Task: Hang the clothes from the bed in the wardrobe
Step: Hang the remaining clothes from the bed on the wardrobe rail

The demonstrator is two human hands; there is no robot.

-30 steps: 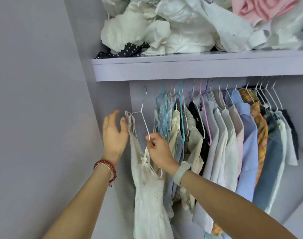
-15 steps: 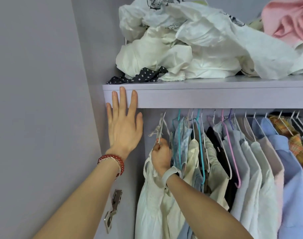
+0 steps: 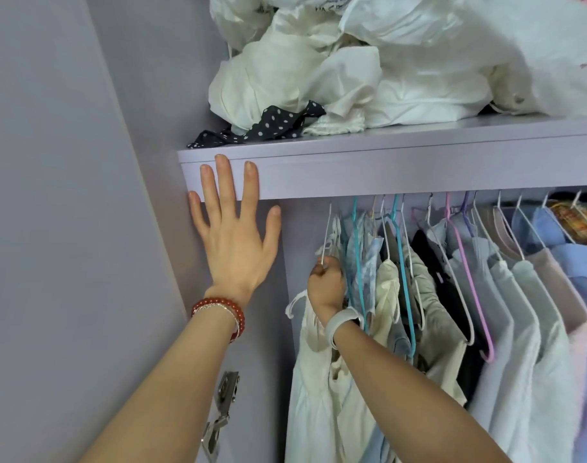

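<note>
A cream strappy dress (image 3: 313,379) hangs on a white wire hanger (image 3: 326,235) at the left end of the wardrobe rail, under the lilac shelf (image 3: 402,168). My right hand (image 3: 327,284) grips the hanger's neck just below the hook; the hook's top is hidden behind the shelf edge. My left hand (image 3: 233,235) lies flat with fingers spread against the shelf's front edge and the wardrobe's side panel. To the right hang several shirts (image 3: 526,312) on white, teal and pink hangers.
Crumpled white clothes (image 3: 369,68) and a black polka-dot piece (image 3: 268,125) are piled on top of the shelf. A metal door hinge (image 3: 221,412) sticks out of the side panel below my left forearm. A grey wall (image 3: 58,228) fills the left.
My right hand lifted the hanger with the cream dress up to the rail. My left hand let go of the dress and went flat onto the shelf edge. The view tilted up.
</note>
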